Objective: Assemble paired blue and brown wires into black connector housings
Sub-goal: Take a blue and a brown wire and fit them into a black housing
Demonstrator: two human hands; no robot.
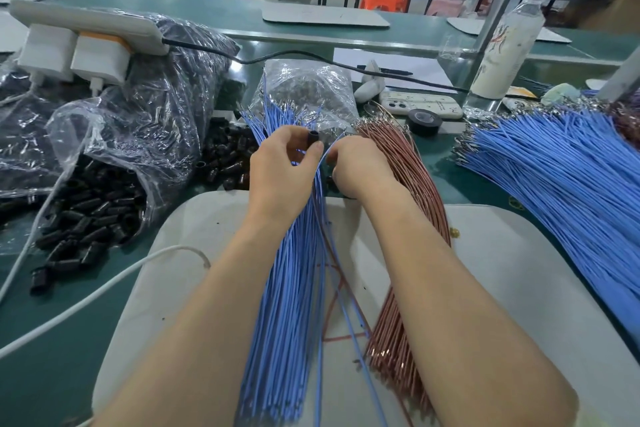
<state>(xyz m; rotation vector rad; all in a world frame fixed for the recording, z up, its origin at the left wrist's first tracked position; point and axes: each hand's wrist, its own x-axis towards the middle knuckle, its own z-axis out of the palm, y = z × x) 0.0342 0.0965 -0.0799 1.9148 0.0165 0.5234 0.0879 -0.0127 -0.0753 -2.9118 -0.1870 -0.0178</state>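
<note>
Left hand (pixel 284 163): pinching one black housing (pixel 313 139), open end up, just past the white mat's (pixel 519 270) far edge. Ready to take a wire, I'd guess.
Right hand (pixel 356 166): curled in, looks clamped on a single blue wire (pixel 322 180) right by the housing. Fingertips hidden tho.
Blue bundle (pixel 287 288): thin glossy strands down the mat's middle.
Brown bundle (pixel 401 253): coppery, over the mat's centre-right.
Spare housings (pixel 86 218): stubby matte tubes spilling from a crinkly bag off the mat's left edge, within easy reach.
</note>
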